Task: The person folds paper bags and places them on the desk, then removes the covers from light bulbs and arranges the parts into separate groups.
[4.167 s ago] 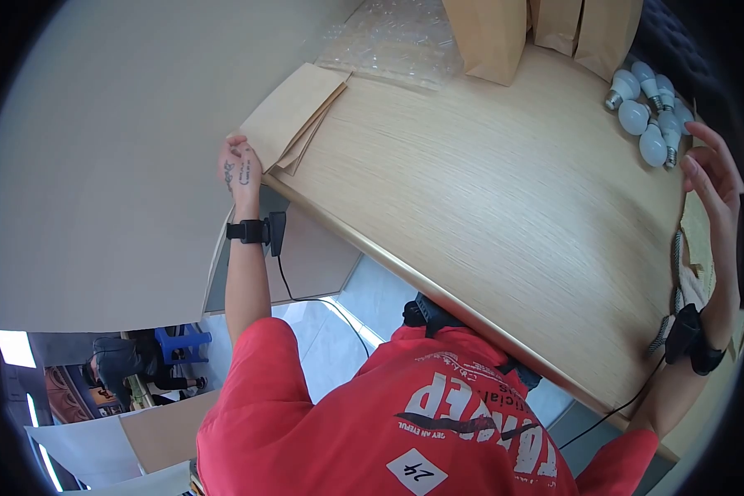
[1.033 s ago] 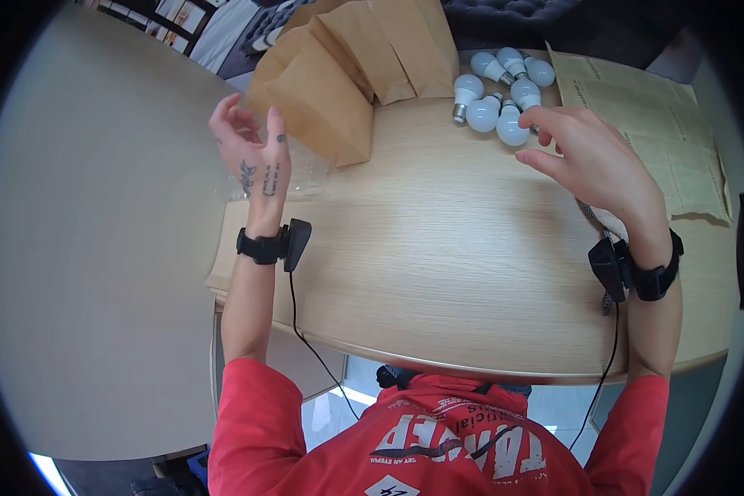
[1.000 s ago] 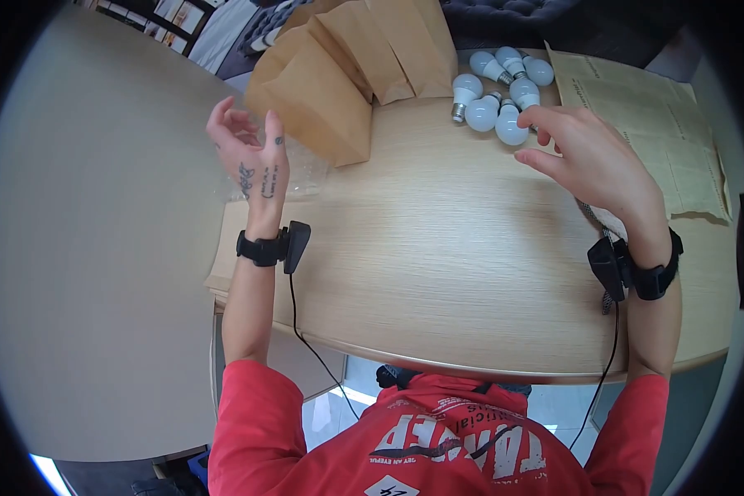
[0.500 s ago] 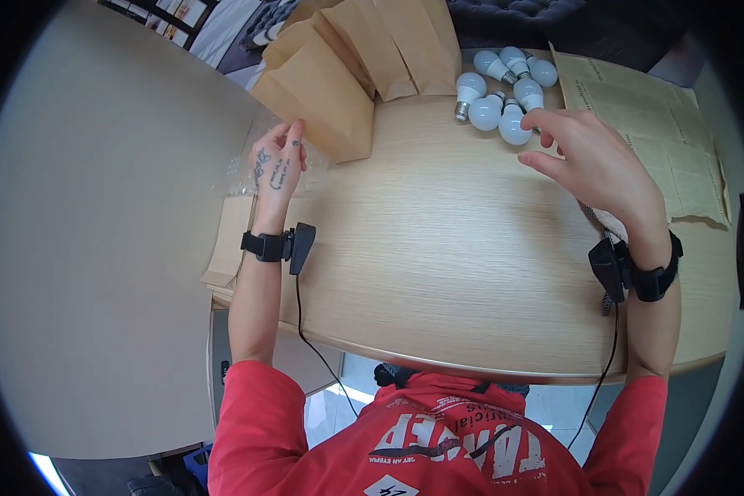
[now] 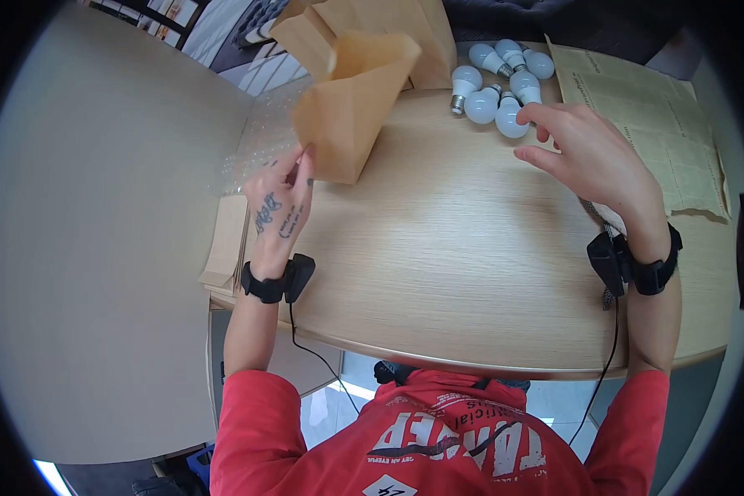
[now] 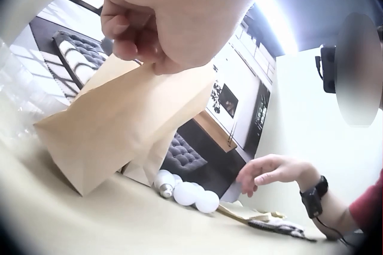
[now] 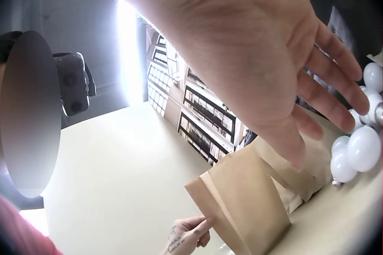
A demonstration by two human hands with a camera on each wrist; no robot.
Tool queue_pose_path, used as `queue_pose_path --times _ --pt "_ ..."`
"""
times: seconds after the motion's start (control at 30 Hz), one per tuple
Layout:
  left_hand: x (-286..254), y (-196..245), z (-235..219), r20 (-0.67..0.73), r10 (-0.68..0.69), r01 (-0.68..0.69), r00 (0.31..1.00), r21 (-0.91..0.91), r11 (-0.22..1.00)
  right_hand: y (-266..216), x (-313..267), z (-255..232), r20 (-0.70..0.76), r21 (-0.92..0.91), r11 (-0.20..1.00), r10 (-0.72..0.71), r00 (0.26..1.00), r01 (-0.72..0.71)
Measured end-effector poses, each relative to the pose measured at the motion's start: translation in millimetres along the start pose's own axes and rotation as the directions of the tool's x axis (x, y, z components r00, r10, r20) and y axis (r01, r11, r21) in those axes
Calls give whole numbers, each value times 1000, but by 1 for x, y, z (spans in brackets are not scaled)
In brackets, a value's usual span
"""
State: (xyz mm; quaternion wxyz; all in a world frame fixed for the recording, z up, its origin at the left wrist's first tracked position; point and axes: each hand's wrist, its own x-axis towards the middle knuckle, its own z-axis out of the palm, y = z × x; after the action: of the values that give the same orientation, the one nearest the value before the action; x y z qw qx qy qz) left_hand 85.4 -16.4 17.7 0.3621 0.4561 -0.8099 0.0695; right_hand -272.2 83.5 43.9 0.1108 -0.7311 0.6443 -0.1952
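My left hand [image 5: 281,197] pinches the near side of a brown paper bag [image 5: 343,120], which tilts on the table with its mouth open. In the left wrist view the thumb and curled fingers of the left hand [image 6: 173,22] grip the bag's upper edge [image 6: 114,123]. My right hand [image 5: 595,157] hovers with relaxed, slightly bent fingers beside several white light bulbs [image 5: 511,117] and holds nothing. The right wrist view shows the right hand [image 7: 257,57] above the bulbs [image 7: 363,147], its fingers spread, and the bag [image 7: 245,198] lower down.
More brown bags [image 5: 430,45] stand at the back. Clear bubble wrap [image 5: 260,124] and folded bags [image 5: 226,244] lie at the left. A printed paper sheet [image 5: 645,124] covers the right rear. A grey panel [image 5: 116,248] borders the left side.
My left hand has closed on the bag and drawn it toward me and to the right, away from the others, tilting it. The right hand has stayed by the bulbs.
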Motion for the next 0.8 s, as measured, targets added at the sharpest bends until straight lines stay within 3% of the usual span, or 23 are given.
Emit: queue_pose_path --times 0.33,0.43,0.53,0.73,0.8 --pt "-2 49 12 115 279 -280 953 -7 960 -1 -1 6 -19 -9 1000 -25 1000 25" --pt "-5 56 16 140 361 -359 922 -43 932 2 -2 13 -84 9 995 -99 991 101" --pt "-9 59 20 181 401 -391 898 -90 916 1 0 11 13 4 997 -78 997 78" --pt "-4 63 15 258 460 -414 850 -215 885 6 0 17 14 -29 997 -75 997 76" --pt "3 50 12 253 324 -278 912 -204 939 5 1 17 21 -33 998 -58 998 59"
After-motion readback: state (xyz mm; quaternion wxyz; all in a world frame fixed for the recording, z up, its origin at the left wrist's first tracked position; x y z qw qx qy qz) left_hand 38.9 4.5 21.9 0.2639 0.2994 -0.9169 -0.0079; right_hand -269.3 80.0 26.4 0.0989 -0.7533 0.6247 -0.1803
